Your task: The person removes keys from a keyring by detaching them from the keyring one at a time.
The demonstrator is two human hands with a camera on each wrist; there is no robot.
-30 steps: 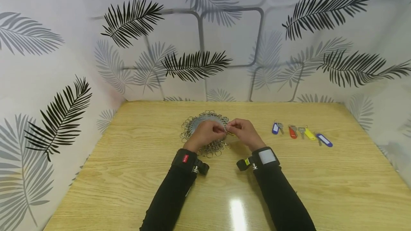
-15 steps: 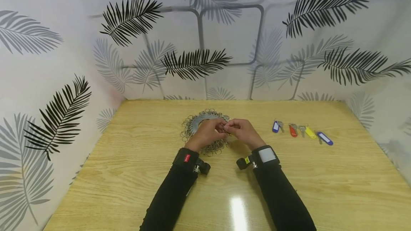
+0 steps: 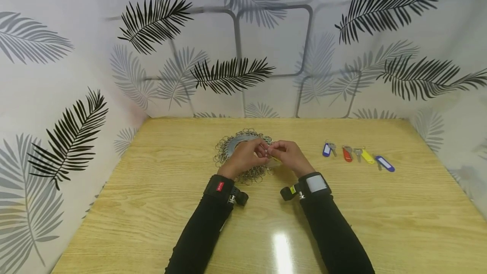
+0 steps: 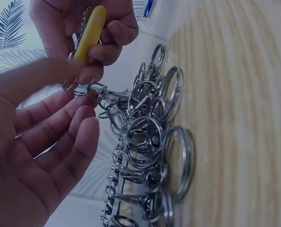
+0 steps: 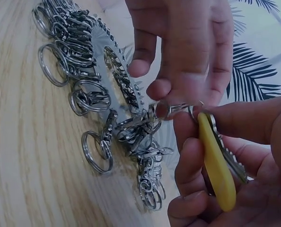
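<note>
Two hands are held together above a pile of key rings (image 3: 243,155) on the counter (image 3: 152,206). A yellow key tag (image 5: 216,165) with its key is gripped by the right hand (image 3: 289,155), and since a second ago it has been brought against a ring (image 4: 74,87) pinched by the left hand (image 3: 243,157). The ring seems to be being worked onto the tag.

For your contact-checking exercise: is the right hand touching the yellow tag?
Touching. The right wrist view shows the right hand with thumb and curled fingers wrapped round the yellow tag; the left wrist view shows the same pinch.
</note>
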